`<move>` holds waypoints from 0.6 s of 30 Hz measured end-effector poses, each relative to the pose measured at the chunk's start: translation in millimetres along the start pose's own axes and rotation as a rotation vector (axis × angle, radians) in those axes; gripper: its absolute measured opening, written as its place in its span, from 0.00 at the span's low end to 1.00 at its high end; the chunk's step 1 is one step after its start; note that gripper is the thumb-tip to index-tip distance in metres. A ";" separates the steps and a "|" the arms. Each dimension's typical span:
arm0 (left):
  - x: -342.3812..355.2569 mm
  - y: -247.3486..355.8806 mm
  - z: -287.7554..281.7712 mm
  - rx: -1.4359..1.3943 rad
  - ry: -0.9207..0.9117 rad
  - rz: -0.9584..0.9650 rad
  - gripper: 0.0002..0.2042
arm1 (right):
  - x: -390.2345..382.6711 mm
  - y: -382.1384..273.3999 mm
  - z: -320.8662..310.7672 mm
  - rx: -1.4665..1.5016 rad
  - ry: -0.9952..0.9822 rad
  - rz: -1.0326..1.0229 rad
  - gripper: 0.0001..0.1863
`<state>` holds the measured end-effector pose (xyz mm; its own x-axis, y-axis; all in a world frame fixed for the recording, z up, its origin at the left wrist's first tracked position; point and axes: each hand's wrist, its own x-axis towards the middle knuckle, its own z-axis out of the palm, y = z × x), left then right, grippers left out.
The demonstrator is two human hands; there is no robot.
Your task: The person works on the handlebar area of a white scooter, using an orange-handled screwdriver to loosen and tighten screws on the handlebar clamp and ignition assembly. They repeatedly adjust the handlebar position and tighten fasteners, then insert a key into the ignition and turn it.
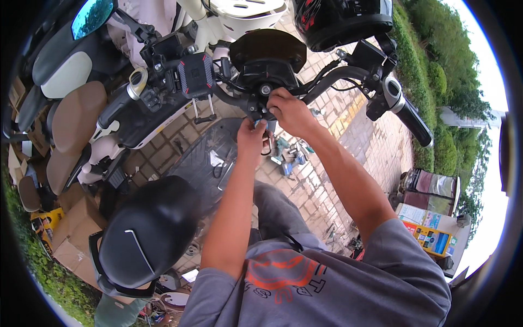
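Brick paving (pixel 321 180) lies under a scooter whose handlebar stem (pixel 265 90) both hands meet at, the right hand (pixel 291 111) pinched on a fitting just below the round black dash (pixel 267 52), the left hand (pixel 251 136) closed just beneath it, small tools (pixel 289 158) scattered below them.
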<state>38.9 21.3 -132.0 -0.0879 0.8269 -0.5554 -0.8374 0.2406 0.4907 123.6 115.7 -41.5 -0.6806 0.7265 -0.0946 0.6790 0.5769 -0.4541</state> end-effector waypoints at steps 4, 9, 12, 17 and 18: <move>-15.7 -5.4 -5.9 -0.025 0.001 -0.031 0.11 | 13.5 14.9 -0.9 0.093 -0.195 0.051 0.08; -33.8 -13.5 -11.4 -0.025 -0.047 -0.104 0.14 | 27.6 -1.0 5.8 -0.225 -0.414 0.112 0.14; -31.1 -10.7 -10.6 -0.066 0.037 -0.100 0.13 | 36.2 -16.4 8.6 -0.336 -0.419 0.159 0.12; -28.7 -2.7 -17.1 -0.026 -0.011 -0.137 0.10 | 51.2 -31.0 -5.9 -0.392 -0.500 0.241 0.11; -27.6 -3.5 -19.6 -0.019 -0.037 -0.155 0.10 | 53.9 -32.7 -7.9 -0.394 -0.488 0.242 0.12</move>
<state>33.6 -12.3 -131.6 0.0627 0.7988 -0.5983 -0.8494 0.3574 0.3883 67.0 139.0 -24.7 -0.4802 0.6535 -0.5850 0.8147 0.5795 -0.0214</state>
